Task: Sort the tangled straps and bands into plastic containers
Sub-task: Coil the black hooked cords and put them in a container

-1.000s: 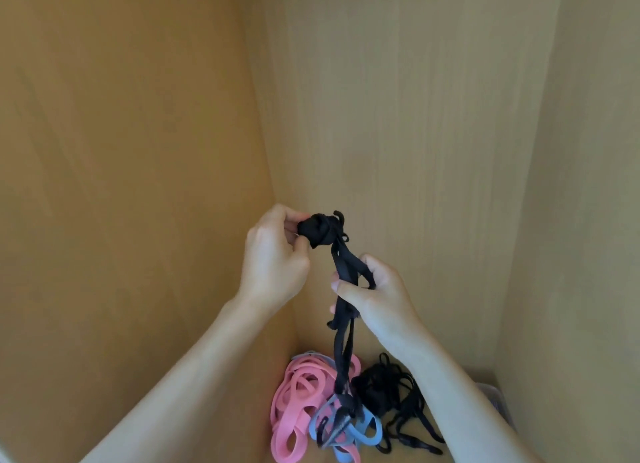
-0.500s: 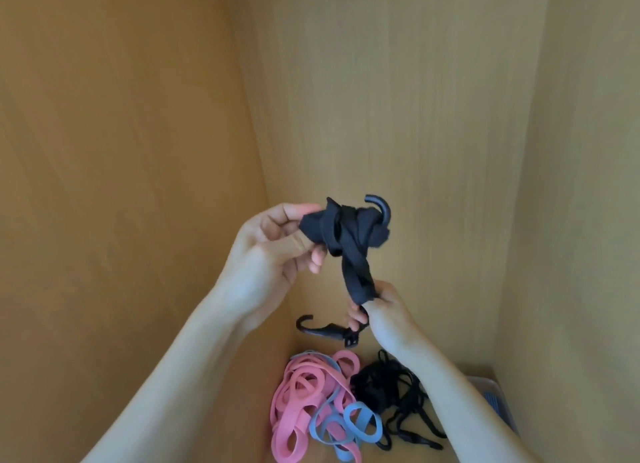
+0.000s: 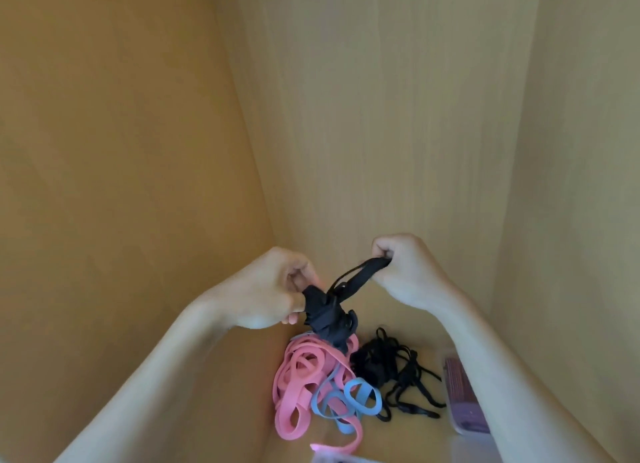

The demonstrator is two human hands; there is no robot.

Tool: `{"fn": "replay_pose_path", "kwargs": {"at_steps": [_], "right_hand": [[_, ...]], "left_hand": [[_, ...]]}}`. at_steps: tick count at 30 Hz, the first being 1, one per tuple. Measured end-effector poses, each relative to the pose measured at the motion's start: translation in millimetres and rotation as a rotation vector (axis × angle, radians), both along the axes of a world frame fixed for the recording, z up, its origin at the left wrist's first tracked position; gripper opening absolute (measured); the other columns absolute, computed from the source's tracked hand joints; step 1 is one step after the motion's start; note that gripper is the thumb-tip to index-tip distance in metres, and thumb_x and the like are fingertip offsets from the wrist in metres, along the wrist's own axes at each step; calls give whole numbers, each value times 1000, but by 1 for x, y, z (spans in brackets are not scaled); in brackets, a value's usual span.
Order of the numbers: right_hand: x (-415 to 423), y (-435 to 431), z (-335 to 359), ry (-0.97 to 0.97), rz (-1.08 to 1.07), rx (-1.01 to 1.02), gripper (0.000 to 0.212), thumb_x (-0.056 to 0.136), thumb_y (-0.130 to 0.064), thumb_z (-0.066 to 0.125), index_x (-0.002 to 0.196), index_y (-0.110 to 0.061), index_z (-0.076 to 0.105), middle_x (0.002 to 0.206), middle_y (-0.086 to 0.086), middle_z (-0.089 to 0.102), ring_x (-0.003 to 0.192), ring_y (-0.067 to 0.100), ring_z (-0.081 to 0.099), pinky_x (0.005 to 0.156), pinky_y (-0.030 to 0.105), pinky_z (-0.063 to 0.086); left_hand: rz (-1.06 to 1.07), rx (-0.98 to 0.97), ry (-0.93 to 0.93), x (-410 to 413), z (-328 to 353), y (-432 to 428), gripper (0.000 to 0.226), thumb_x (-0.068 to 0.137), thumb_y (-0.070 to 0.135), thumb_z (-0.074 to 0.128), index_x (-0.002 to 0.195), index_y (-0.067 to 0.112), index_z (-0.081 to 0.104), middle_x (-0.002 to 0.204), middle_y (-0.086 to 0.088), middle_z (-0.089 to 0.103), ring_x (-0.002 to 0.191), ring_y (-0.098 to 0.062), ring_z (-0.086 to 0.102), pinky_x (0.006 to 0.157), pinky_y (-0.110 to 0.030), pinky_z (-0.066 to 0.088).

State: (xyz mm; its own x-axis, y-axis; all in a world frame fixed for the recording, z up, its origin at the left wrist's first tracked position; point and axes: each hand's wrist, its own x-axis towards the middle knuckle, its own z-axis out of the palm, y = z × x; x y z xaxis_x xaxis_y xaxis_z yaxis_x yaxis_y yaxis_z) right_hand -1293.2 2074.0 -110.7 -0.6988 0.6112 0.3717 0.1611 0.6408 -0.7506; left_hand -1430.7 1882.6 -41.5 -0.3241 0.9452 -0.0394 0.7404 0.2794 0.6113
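Black strap — knotted wad, flat tail pulled taut between hands.

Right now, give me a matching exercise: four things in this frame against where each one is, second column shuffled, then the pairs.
1 pink bands
2 blue bands
3 black strap
4 plastic container

A gripped between left hand and right hand
B lying rightmost, past the loose black tangle
C lying leftmost
D lying between the pink bands and the loose black tangle

Pairs: 1-C; 2-D; 3-A; 4-B
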Motion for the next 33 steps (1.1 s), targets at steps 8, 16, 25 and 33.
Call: {"fn": "replay_pose_path", "kwargs": {"at_steps": [8, 16, 25, 33], "right_hand": [[1, -31, 2, 52, 63, 110, 31, 80, -9, 64, 62, -18, 40, 50, -9, 38, 48, 8, 29, 50, 29, 28], [-11, -67, -12, 153, 218, 123, 24, 103, -32, 48, 81, -24, 43, 58, -6, 38, 49, 10, 32, 47, 26, 27], [-16, -69, -22, 262, 409, -315, 22, 96, -29, 61, 88, -8, 61, 83, 8, 73, 73, 24, 71, 72, 35, 57], [-3, -46, -21, 208, 813, -756, 19, 99, -23, 61, 114, -15, 68, 84, 9, 61, 50, 19, 57, 51, 27, 44]], "left_hand": [[225, 251, 357, -6, -20, 15, 28, 80, 2, 49, 93, 24, 61, 82, 3, 67, 76, -20, 64, 67, -46, 56], [470, 641, 163, 0, -33, 23, 30, 85, -6, 54, 97, 21, 61, 81, 4, 69, 74, -14, 67, 65, -32, 54], [462, 818, -509, 5, -27, 18, 23, 94, -10, 57, 109, 7, 63, 76, -5, 68, 56, -12, 63, 53, -23, 54], [191, 731, -885, -2, -17, 2, 26, 97, -6, 48, 102, 4, 71, 76, -4, 63, 55, -9, 46, 53, -20, 43]]}}
